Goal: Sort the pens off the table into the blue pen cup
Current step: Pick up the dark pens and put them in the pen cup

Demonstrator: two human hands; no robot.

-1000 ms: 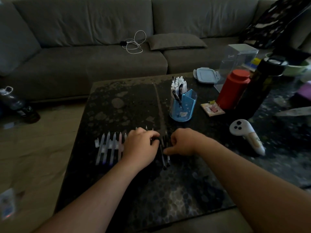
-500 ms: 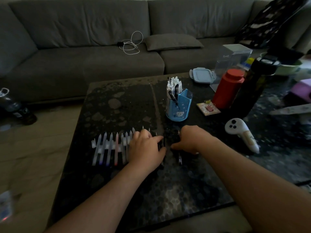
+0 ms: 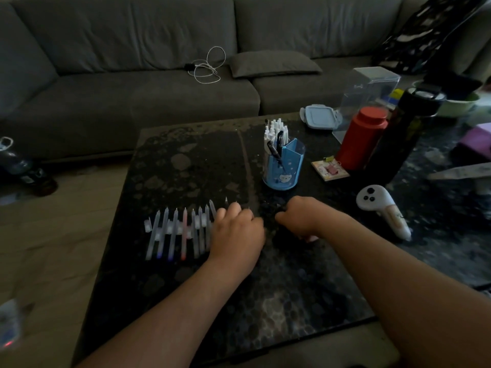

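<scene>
A row of several pale translucent pens (image 3: 183, 232) lies on the dark table (image 3: 279, 301), left of centre. My left hand (image 3: 236, 231) rests palm down on the right end of that row, fingers laid over the pens. My right hand (image 3: 300, 219) sits just to its right with the fingers curled under, closed around dark pens that barely show against the table. The blue pen cup (image 3: 283, 170) stands upright behind my right hand and holds several white-capped and dark pens.
A white controller (image 3: 382, 208) lies right of my right hand. Behind it stand a red canister (image 3: 361, 138), a tall black bottle (image 3: 406, 128), a small pad with clips (image 3: 329, 168), a lidded box (image 3: 320, 116) and a clear container (image 3: 369, 88). A grey sofa (image 3: 148, 102) runs along the back.
My right hand has curled tighter and the dark pen that stuck out below it no longer shows. My left hand stays on the pen row, shifted slightly.
</scene>
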